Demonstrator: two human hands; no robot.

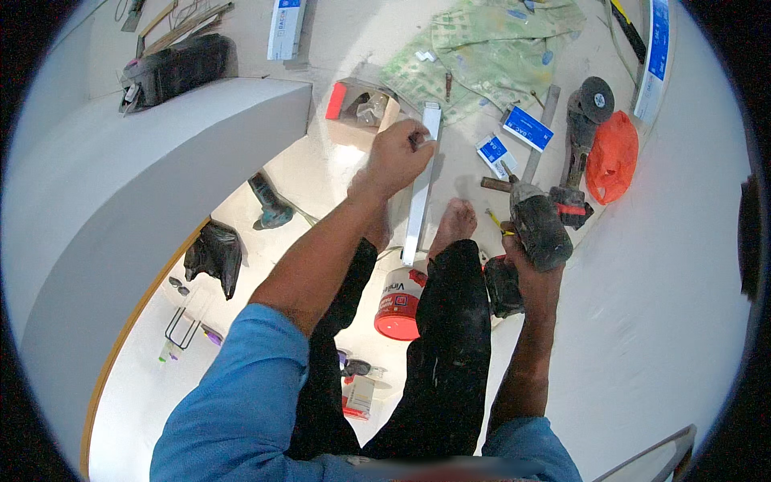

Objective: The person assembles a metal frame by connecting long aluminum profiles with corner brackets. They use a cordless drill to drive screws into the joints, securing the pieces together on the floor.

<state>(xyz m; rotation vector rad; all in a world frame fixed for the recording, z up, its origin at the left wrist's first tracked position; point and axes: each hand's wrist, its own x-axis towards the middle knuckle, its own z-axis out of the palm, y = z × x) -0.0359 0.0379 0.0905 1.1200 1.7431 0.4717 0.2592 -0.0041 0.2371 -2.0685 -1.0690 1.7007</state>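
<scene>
Presently: right hand (530, 269) wrapped round cordless drill (540, 225); left hand (400, 157) curled over pale strip (418, 205), pinch unclear; likely positioning step, next calling for steady alignment.

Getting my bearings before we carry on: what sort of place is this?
Likely an indoor building or repair site: the right hand holds a power drill, and an angle grinder and red-and-white bucket are nearby.

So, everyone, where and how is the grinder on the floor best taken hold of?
Probably the grinder suits a grip on its slim handle, from above and slightly left. It lies lengthwise, disc at the far end, battery nearer, with the orange bag crowding its right side.
</scene>
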